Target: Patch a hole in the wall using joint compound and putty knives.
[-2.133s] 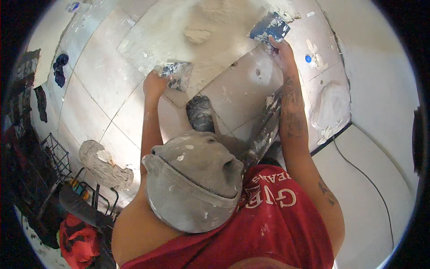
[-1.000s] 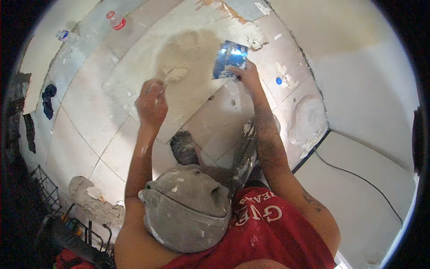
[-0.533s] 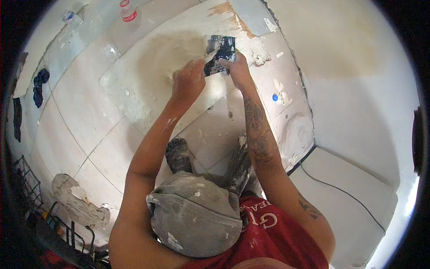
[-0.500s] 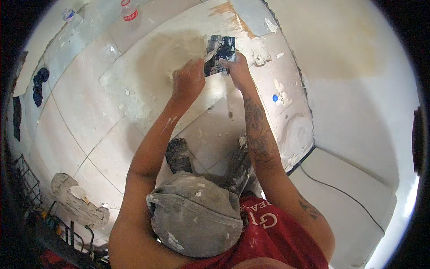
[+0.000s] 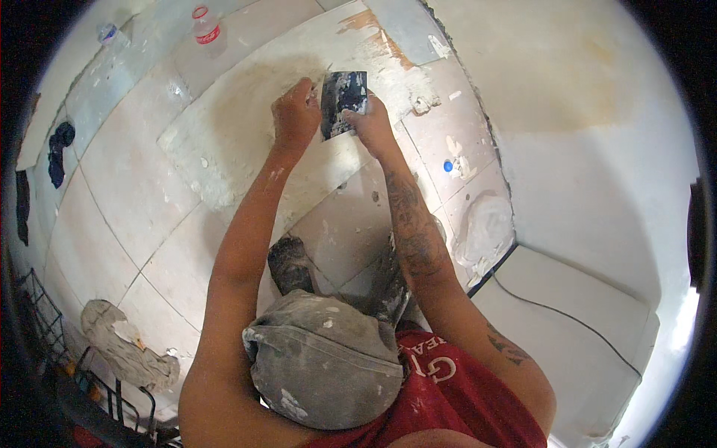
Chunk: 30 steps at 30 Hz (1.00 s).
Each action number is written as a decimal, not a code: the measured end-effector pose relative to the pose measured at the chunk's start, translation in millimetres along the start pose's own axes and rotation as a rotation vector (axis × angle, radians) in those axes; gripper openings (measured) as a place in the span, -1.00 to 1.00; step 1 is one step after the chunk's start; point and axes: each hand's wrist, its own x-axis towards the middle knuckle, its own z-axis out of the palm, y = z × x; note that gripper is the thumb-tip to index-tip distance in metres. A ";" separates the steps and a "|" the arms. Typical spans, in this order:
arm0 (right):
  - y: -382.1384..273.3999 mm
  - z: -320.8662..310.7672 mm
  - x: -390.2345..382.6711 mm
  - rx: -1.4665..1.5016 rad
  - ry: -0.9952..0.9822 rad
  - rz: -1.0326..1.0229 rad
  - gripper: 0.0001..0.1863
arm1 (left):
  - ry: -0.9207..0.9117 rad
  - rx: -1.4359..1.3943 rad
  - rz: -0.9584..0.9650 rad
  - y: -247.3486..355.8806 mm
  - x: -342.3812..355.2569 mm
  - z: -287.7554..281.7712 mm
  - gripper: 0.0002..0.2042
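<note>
My right hand (image 5: 371,128) grips the lower right edge of a dark rectangular plate (image 5: 346,91), its thumb across the face. White paste is smeared over the plate. Just left of it, my left hand (image 5: 296,119) is closed in a fist with its knuckles up. Whatever it holds is mostly hidden by the fingers. Both hands are above a pale, plaster-covered board (image 5: 239,160) on the floor, which has a beige patch near its far left part.
A clear bottle with a red label (image 5: 205,26) stands at the far left, and a blue cap (image 5: 448,166) lies to the right. Dark cloth (image 5: 60,153) lies at the left. A white panel with a cable (image 5: 575,321) is at the lower right, beside the wall (image 5: 582,172).
My left fist has drawn away from the plate, to the left and slightly farther off. A pale strip beside it, earlier over the plate, no longer crosses it. The whole view has shifted slightly.
</note>
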 end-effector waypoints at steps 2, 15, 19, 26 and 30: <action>-2.4 -4.5 -4.8 -0.116 0.002 -0.039 -0.65 | -0.020 -0.006 -0.011 -3.6 2.2 2.9 -0.88; -37.2 -56.3 -5.2 -0.920 -0.019 -0.321 -0.69 | -0.160 0.303 0.624 -25.6 -5.1 1.3 -0.83; -41.8 -44.7 -8.6 -1.146 -0.166 -0.468 -0.68 | -0.292 0.329 0.767 -32.9 -3.2 0.8 -0.79; -30.3 -37.1 11.7 -1.185 -0.199 -0.617 -0.66 | -0.211 0.278 0.848 -34.0 -7.2 -3.6 -0.84; -23.2 -37.6 25.6 -1.174 -0.216 -0.583 -0.62 | -0.238 0.229 0.833 -36.0 -10.6 -4.5 -0.85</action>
